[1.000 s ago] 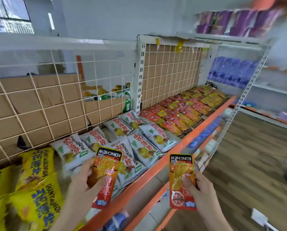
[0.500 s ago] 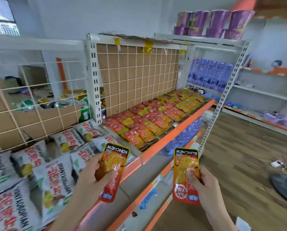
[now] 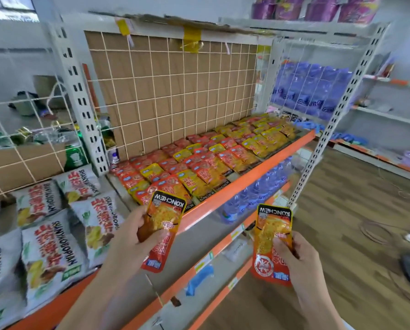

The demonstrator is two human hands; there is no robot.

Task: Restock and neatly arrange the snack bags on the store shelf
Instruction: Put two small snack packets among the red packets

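Thumb and curled fingers of the left hand (image 3: pixel 137 236) clamp the left packet (image 3: pixel 164 231) round its middle, just in front of the shelf (image 3: pixel 247 177) rim and near the front row of shelf packets (image 3: pixel 206 163). The right hand (image 3: pixel 301 260) pinches the right packet (image 3: pixel 269 246), thumb on its face, out in front of the shelf. Both orange packets stand upright, logo end up, well apart. Shelf packets, orange and yellow, lie in overlapping rows back to the wire grid (image 3: pixel 170 91). White bags (image 3: pixel 51 253) lie in the left bay. Blue bottles (image 3: pixel 258 194), blurred, stand below the shelf.
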